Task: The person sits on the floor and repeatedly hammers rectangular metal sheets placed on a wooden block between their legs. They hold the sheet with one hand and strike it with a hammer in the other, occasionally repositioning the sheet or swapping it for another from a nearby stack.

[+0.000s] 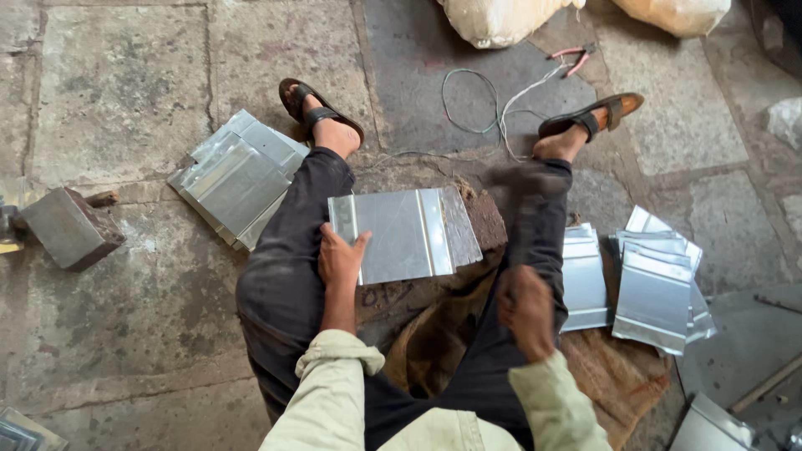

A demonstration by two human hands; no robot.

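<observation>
Stone paving (125, 92), grey and worn, lies all around you as you sit on the floor with your legs spread, seen from the head camera looking straight down. Between your knees a dark, rusty block (489, 221) serves as the surface, and on it lies a flat, folded sheet of shiny galvanised metal (405, 234).

Your left hand (341, 259) presses down on the near-left edge of that sheet, fingers spread flat over it, so its grip is open and pinning, not clasping. Your right hand (526, 309) is closed around the handle of a dark hammer (525, 188), which is blurred; its head hangs over the right end of the block, just beside the sheet's right edge.

A stack of similar folded metal pieces (238, 179) lies on the paving by your left leg, and another pile of bent metal sheets (656, 280) lies to your right, partly on brown sacking (614, 376). A heavy grey block (71, 227) sits well to the left. Loose thin wires (493, 104) and red-handled pliers (572, 58) lie beyond your sandalled feet.

The risk, as I judge it: your left fingers rest close to where a blow would land, and the sheet edges look sharp. If the sheet slips under your palm, it could cut you or bring the hammer down off the fold. The sheet also overhangs the block, so an off-centre strike could tip it.
</observation>
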